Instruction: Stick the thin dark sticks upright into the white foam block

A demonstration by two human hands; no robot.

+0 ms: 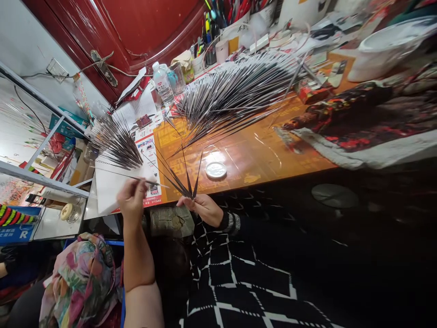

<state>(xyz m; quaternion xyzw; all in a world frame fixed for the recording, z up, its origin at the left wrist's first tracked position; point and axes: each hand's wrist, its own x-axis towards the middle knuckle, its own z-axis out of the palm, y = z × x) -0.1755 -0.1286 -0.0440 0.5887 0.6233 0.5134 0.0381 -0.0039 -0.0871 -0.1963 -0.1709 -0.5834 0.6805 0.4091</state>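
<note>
My left hand (131, 198) is closed in a pinch on one thin dark spine-like stick (150, 181) that lies across a white sheet (109, 187). My right hand (204, 208) grips a small bunch of the same pointed sticks (180, 180), which fan upward from my fingers at the table's near edge. A fan of such sticks (118, 143) rests on the white sheet at the left. A much larger heap of sticks (235, 91) is spread over the orange table (259, 155) farther back.
A small round white lid (215, 170) lies on the table near my right hand. Bottles, jars and pen cups (211, 41) crowd the far edge, with a white basin (385, 50) and patterned cloth (358, 114) at right. A red door (136, 32) and metal shelving (44, 177) stand at left.
</note>
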